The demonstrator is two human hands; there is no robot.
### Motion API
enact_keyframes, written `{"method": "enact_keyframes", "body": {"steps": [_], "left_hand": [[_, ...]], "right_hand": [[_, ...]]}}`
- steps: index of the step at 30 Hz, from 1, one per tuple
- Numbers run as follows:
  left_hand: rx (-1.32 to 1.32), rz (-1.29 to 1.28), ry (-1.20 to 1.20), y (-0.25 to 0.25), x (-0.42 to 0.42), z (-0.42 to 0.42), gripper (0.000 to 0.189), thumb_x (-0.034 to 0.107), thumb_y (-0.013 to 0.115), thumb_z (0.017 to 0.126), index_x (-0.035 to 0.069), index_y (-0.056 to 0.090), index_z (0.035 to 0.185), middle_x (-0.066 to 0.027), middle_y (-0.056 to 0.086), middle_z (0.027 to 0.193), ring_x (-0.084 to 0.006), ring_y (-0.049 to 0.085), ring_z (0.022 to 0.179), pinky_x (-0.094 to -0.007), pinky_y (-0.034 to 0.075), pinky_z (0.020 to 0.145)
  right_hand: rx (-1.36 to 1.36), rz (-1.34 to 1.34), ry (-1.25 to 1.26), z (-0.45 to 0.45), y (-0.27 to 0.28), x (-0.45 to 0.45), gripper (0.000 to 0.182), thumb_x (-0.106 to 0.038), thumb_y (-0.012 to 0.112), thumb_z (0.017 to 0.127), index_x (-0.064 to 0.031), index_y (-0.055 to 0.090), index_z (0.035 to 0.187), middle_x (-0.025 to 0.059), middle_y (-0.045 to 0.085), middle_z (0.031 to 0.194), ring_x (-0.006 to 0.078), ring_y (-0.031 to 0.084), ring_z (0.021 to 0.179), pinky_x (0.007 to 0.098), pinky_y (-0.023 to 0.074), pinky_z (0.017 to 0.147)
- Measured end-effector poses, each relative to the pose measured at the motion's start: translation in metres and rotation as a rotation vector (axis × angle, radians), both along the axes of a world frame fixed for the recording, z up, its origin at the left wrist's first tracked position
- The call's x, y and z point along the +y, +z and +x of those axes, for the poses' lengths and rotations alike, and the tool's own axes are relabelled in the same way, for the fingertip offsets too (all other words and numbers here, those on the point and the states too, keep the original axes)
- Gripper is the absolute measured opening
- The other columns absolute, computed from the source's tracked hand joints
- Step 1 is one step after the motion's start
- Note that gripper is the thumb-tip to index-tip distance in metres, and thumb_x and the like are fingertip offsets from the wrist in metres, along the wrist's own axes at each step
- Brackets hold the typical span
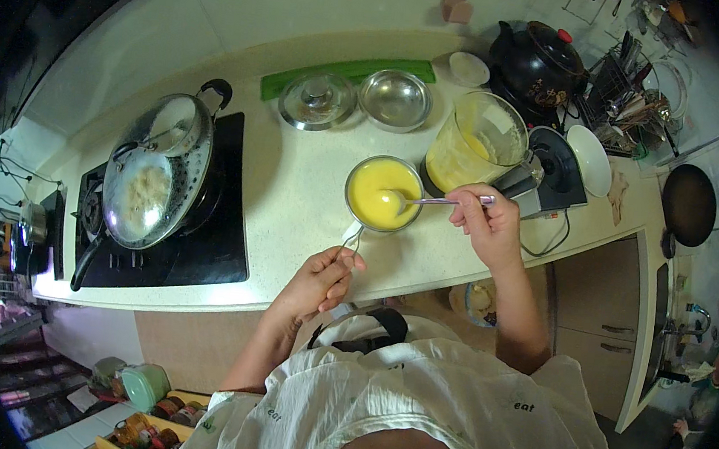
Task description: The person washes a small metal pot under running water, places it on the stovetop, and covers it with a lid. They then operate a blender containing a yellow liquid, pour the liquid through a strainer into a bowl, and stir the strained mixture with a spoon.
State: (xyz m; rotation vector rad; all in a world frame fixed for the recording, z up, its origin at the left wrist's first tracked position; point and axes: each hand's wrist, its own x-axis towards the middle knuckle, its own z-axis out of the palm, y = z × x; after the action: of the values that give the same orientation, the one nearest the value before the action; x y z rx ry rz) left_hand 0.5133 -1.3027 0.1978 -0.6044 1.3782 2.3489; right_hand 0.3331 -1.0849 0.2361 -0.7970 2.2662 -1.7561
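Observation:
My right hand (pixel 487 226) grips the handle of a metal spoon (pixel 433 200), whose bowl rests in the yellow liquid (pixel 376 184). That liquid nearly fills a round metal-rimmed vessel (pixel 347 191) on the counter. With my left hand (pixel 322 279) I hold the wire-like handle (pixel 356 238) on the vessel's near side. Just behind my right hand stands a clear blender jug (pixel 467 163), its inside coated and partly filled with yellow liquid. A steel bowl (pixel 396 99) and a glass lid with a metal rim (pixel 317 102) lie behind the vessel.
At left, a pan with a glass lid (pixel 154 187) stands on the black cooktop (pixel 230 239). A green strip (pixel 353 73) lies along the wall. At right are a black kettle (pixel 537 63), the blender base (pixel 554 164), a white bowl (pixel 588 161) and a utensil rack (pixel 612 86).

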Motion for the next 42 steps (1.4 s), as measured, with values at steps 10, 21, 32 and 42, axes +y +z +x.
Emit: {"method": "enact_keyframes", "body": {"steps": [10,21,32,42], "left_hand": [[0.006,-0.006,0.013,-0.002,0.0,0.0,0.022,0.022,0.042,0.102,0.004,0.055,0.101,0.005,0.034,0.053,-0.0047,0.025,0.035,-0.0201,0.024,0.033],[0.001,-0.022,0.003,0.001,-0.001,-0.001,0.023,0.021,0.042,0.103,0.003,0.057,0.103,0.0043,0.037,0.053,-0.0044,0.027,0.035,-0.02,0.027,0.035],[-0.002,0.014,0.017,-0.001,-0.002,-0.001,0.022,0.02,0.043,0.102,0.003,0.057,0.102,0.0042,0.036,0.053,-0.0041,0.025,0.035,-0.0194,0.025,0.034],[0.004,0.007,0.014,-0.002,-0.003,-0.001,0.022,0.019,0.043,0.102,0.003,0.057,0.103,0.0043,0.036,0.054,-0.0042,0.025,0.035,-0.0195,0.025,0.034]], "right_hand": [[0.337,0.049,0.001,-0.015,0.006,-0.024,0.013,-0.01,0.057,0.094,-0.001,0.067,0.094,0.0059,0.066,0.069,0.0103,0.062,0.061,0.0234,0.0478,0.055],[0.347,0.205,0.13,-0.006,0.034,0.001,0.01,-0.007,0.058,0.091,-0.0014,0.066,0.092,0.0082,0.067,0.072,0.0153,0.065,0.061,0.0268,0.0499,0.056],[0.344,0.091,0.134,-0.011,0.02,-0.022,0.01,-0.004,0.058,0.089,-0.0013,0.066,0.093,0.0111,0.069,0.083,0.0194,0.068,0.069,0.0295,0.0524,0.062],[0.419,0.174,0.216,0.006,0.025,-0.001,0.011,-0.002,0.065,0.082,-0.0036,0.069,0.093,0.0091,0.064,0.076,0.0213,0.062,0.066,0.0296,0.0484,0.059]]}}
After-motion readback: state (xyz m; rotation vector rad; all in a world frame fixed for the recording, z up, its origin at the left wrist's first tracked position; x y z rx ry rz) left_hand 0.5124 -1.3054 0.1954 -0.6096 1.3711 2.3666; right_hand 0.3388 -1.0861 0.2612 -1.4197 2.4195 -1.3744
